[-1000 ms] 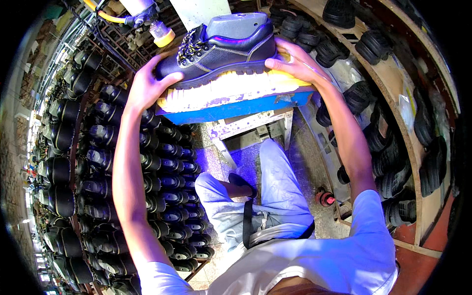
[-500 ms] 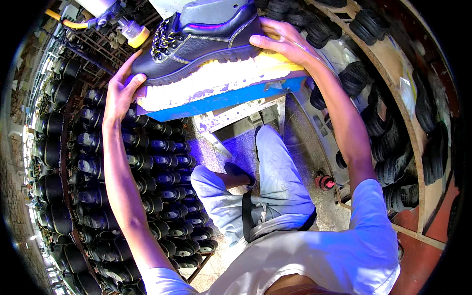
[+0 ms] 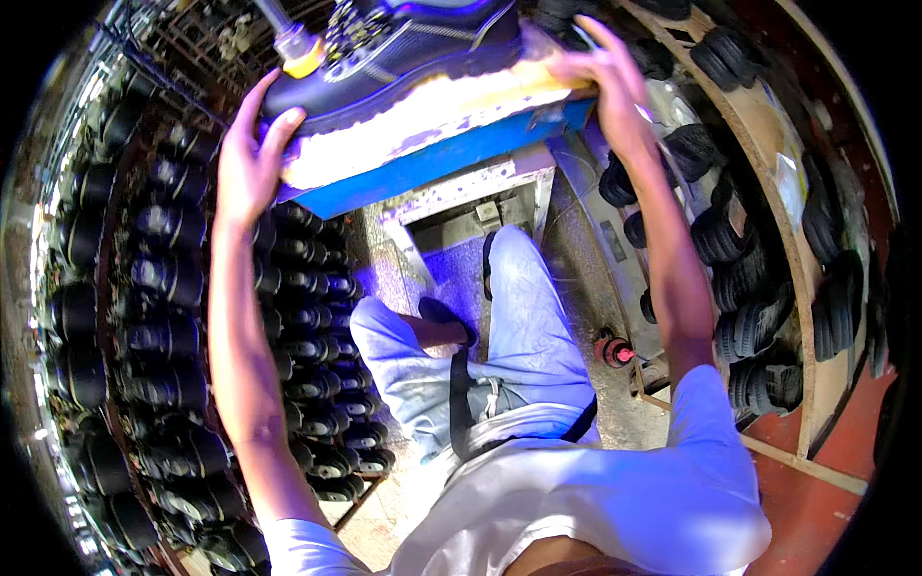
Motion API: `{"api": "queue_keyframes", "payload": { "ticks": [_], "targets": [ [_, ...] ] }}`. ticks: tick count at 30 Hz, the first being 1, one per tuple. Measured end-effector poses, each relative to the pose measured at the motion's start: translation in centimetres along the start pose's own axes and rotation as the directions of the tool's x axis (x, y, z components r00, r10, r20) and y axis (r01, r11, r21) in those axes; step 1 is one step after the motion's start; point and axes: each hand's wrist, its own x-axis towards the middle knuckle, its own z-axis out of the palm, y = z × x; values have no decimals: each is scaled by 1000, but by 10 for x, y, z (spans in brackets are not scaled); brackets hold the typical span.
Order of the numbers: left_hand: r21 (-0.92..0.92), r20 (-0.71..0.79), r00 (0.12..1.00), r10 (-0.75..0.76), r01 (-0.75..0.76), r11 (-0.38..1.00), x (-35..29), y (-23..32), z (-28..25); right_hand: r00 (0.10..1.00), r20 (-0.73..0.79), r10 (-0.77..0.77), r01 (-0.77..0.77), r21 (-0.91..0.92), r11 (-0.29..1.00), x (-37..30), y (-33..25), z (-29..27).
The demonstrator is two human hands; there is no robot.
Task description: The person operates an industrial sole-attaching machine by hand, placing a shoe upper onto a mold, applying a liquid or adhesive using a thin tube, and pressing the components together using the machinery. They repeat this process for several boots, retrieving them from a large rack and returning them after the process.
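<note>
A black lace-up work shoe with pale stitching and a ridged sole lies sideways on a worn pad, toe to the left. The pad tops a blue-sided machine bed. My left hand is closed around the toe, thumb on the near side. Near the heel, my right hand is apart from the shoe, fingers spread and somewhat blurred. A yellow-tipped machine rod comes down close to the toe; contact cannot be made out. The shoe's top is cut off by the frame.
At the left, racks hold rows of black shoes. Black ridged soles fill wooden-edged shelves on the right. A pale metal machine frame stands before my knees. A red-and-black object is on the floor to the right.
My right hand has come off the heel, its fingers opening. The yellow-tipped rod now appears nearer the shoe's front. The shoe and pad sit higher in view; my left hand stays at the toe.
</note>
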Motion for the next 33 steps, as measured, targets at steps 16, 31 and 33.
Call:
{"api": "queue_keyframes", "payload": {
  "ticks": [16,31,33],
  "targets": [
    [592,11,607,795,-644,484,-135,96,189,845,320,-428,492,-152,857,-90,-140,22],
    [530,-123,667,734,-581,617,-140,83,166,754,362,-548,634,-185,751,-76,-132,54],
    [499,-208,671,711,-553,668,-141,70,151,733,327,-596,661,-140,737,-70,-120,67]
  ]
}}
